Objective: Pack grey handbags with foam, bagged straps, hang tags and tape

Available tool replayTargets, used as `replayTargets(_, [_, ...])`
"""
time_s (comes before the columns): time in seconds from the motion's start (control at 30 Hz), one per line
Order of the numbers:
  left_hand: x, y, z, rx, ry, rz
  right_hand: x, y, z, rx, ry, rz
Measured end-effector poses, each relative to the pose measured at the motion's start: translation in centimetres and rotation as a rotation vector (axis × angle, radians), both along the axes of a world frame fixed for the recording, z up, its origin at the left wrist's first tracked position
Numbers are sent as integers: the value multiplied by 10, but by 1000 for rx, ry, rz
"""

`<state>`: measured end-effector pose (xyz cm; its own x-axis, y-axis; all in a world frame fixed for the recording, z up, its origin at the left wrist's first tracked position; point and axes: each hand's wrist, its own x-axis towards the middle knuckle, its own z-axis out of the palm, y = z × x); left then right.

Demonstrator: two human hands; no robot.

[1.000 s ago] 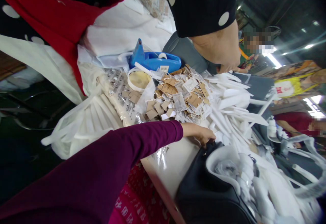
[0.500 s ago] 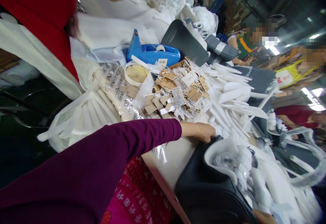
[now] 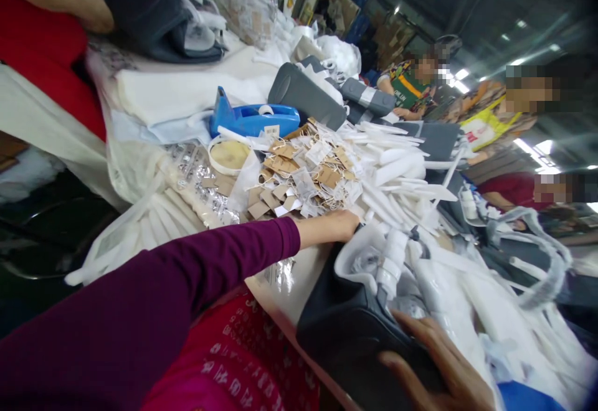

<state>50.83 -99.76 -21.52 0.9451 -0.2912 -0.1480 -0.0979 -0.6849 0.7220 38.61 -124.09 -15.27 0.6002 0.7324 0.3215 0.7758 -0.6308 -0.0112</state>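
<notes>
A black handbag (image 3: 346, 324) with a white lining stuffed with paper lies at the near table edge. My left hand (image 3: 339, 224), in a purple sleeve, rests on the bag's far rim with its fingers curled over the edge. My right hand (image 3: 434, 367) presses on the bag's near side, fingers spread and bent against the black leather. Just beyond my left hand lies a heap of brown and white hang tags (image 3: 303, 174) on strings.
A blue tape dispenser (image 3: 255, 118) and a round tape roll (image 3: 228, 155) sit behind the tags. White paper-wrapped handles (image 3: 402, 174) cover the table's right. Grey bags (image 3: 308, 93) lie farther back. A person in red (image 3: 42, 43) works at left; other people stand at right.
My right hand has come into view and settled on the black bag. The view swung up and left, and the person in red lifted a dark bag at the top left.
</notes>
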Motion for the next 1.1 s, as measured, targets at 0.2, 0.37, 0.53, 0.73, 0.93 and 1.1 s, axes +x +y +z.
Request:
replayTargets(0.2, [-32, 4, 9, -11, -12, 126, 2, 8, -4, 108, 10, 74])
replayTargets(0.37, [-91, 14, 22, -148, -367, 301, 4, 12, -6, 191, 27, 82])
replayTargets(0.53, [-147, 5, 21, -738, -93, 166, 6, 14, -5, 265, 92, 62])
replayTargets(0.73, [-156, -28, 24, -773, 53, 214, 11, 10, -6, 306, 96, 76])
replayTargets(0.93, [-161, -59, 28, -795, 14, 563, 19, 6, -14, 319, 22, 84])
replayTargets(1.1, [-158, -67, 23, -823, -4, 670, 12, -3, -14, 421, -46, 91])
